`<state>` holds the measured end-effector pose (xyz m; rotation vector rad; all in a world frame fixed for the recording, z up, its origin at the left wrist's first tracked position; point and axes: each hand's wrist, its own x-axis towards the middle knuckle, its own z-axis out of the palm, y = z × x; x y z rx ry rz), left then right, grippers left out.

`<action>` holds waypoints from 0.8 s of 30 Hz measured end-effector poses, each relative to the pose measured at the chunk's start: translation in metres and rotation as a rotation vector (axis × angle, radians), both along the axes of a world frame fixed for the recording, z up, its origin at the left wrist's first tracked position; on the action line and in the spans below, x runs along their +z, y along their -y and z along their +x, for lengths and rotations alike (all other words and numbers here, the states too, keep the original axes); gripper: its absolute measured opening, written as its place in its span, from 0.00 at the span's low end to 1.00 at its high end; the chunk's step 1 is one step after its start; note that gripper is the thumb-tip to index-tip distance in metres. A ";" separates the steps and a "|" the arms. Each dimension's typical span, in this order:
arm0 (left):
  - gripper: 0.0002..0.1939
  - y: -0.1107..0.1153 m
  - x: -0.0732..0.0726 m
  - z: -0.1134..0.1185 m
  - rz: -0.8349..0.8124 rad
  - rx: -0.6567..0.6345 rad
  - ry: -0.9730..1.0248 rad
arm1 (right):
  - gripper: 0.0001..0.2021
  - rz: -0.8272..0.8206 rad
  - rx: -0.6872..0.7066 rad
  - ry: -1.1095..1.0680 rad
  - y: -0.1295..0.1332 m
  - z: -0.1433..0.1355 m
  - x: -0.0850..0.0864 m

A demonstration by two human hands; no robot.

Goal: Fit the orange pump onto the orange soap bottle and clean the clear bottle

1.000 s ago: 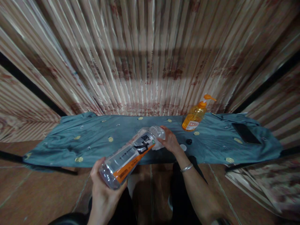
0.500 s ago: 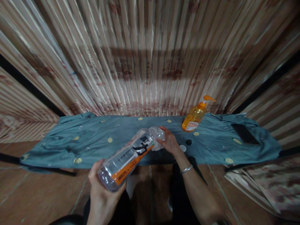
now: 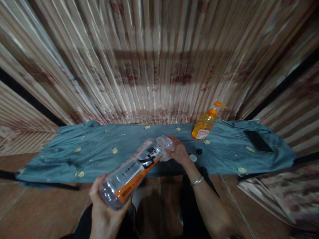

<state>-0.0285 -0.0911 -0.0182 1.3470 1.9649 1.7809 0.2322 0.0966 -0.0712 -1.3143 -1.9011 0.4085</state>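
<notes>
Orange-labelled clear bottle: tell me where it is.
Left of centre in the head view, the orange-labelled clear bottle slants, its base in the left hand and its other end near the right hand.

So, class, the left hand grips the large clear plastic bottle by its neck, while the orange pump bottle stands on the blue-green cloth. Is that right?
Not its neck: the head view shows the left hand gripping the large clear plastic bottle by its base; the rest holds.
</notes>
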 end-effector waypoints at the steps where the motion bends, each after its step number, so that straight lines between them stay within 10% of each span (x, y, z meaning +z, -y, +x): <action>1: 0.52 0.001 0.000 -0.001 -0.012 -0.009 -0.007 | 0.31 0.001 0.003 0.000 0.000 0.000 0.000; 10: 0.52 0.003 0.004 -0.002 0.014 0.006 0.043 | 0.33 0.001 0.014 -0.002 0.000 -0.001 -0.002; 24: 0.59 0.014 -0.026 -0.049 -0.049 -0.078 -0.230 | 0.33 0.000 0.021 0.006 0.004 -0.004 0.000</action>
